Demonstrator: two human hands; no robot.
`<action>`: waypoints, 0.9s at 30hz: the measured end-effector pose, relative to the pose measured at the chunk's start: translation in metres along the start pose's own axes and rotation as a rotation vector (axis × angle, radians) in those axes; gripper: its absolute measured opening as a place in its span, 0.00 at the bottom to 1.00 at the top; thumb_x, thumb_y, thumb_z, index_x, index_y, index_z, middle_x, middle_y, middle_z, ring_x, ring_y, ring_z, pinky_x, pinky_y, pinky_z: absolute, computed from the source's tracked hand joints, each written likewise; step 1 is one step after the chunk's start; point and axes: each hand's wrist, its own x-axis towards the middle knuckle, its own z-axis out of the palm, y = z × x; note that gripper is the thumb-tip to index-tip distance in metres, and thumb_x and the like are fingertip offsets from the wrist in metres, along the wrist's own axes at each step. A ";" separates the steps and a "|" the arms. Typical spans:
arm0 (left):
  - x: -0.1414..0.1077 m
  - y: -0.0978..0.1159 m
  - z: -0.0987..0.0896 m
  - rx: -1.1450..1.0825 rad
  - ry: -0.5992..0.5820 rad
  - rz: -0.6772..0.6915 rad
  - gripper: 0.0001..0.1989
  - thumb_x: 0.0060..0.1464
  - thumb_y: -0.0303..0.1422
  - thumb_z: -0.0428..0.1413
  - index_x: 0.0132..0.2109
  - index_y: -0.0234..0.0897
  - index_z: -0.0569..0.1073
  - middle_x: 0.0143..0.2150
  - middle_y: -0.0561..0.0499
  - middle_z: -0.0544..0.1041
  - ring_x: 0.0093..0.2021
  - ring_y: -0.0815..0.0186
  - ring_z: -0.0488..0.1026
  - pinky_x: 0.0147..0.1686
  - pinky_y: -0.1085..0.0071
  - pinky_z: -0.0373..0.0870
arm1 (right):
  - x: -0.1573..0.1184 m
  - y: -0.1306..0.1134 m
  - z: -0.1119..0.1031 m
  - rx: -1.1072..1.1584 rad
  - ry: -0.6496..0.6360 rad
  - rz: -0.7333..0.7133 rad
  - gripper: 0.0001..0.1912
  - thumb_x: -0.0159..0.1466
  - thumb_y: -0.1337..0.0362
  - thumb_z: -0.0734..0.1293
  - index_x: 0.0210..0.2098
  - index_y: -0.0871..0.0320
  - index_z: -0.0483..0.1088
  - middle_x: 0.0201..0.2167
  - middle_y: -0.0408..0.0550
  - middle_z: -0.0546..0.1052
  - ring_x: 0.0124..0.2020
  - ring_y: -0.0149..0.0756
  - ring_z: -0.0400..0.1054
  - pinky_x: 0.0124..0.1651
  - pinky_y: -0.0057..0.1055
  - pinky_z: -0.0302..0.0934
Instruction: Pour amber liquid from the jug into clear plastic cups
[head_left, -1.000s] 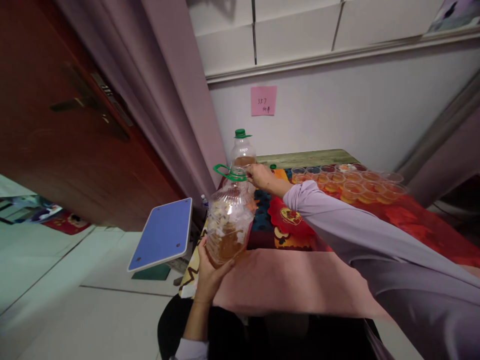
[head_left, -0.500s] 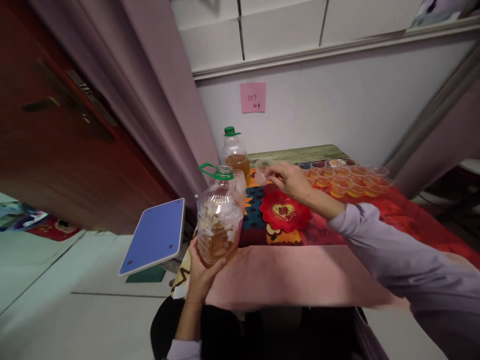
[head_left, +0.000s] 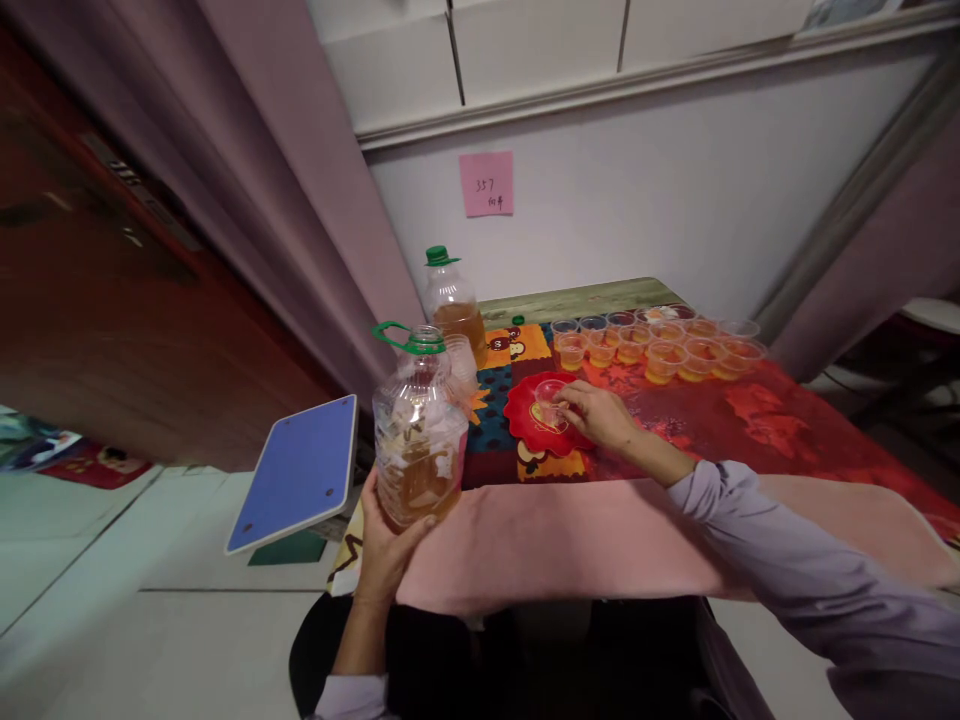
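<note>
My left hand [head_left: 391, 545] is wrapped around the lower part of a large clear plastic jug [head_left: 420, 455], which has a green handle ring at its uncapped neck and amber liquid inside. The jug stands upright at the table's left front. In my right hand [head_left: 596, 412] a clear plastic cup [head_left: 553, 400] is pinched by its side, over the red scalloped plate [head_left: 525, 425]; whether the cup touches the plate I cannot tell. No liquid shows in this cup. Behind the jug is a stack of clear cups [head_left: 460, 362], partly hidden.
A second jug [head_left: 457, 318] with a green cap stands at the back left. Several cups of amber liquid [head_left: 664, 358] stand in rows at the back right. A small green cap [head_left: 518, 320] lies near the back edge. Left of the table is a blue board [head_left: 296, 470].
My right hand has brought the cup from near the cup stack down and toward me, over the red plate. My left hand stays on the jug. The view has shifted slightly.
</note>
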 end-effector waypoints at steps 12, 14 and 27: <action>-0.001 0.004 0.003 0.107 0.036 -0.015 0.63 0.35 0.47 0.80 0.75 0.45 0.60 0.70 0.37 0.74 0.70 0.41 0.74 0.73 0.37 0.66 | -0.007 -0.089 0.022 0.878 0.305 0.195 0.18 0.68 0.47 0.74 0.52 0.49 0.83 0.42 0.52 0.85 0.33 0.41 0.77 0.35 0.38 0.75; -0.002 0.007 0.004 0.115 0.034 0.003 0.62 0.36 0.46 0.80 0.75 0.45 0.60 0.69 0.37 0.75 0.70 0.41 0.75 0.73 0.38 0.66 | -0.003 -0.111 0.046 1.087 0.244 0.226 0.28 0.64 0.45 0.77 0.59 0.49 0.80 0.52 0.55 0.84 0.39 0.42 0.79 0.38 0.38 0.77; -0.011 0.054 0.028 0.324 0.098 0.088 0.62 0.31 0.49 0.80 0.72 0.44 0.63 0.68 0.36 0.74 0.67 0.39 0.76 0.69 0.39 0.72 | -0.009 -0.116 0.082 1.672 0.053 0.185 0.53 0.60 0.41 0.82 0.77 0.44 0.61 0.62 0.56 0.78 0.50 0.43 0.80 0.52 0.41 0.78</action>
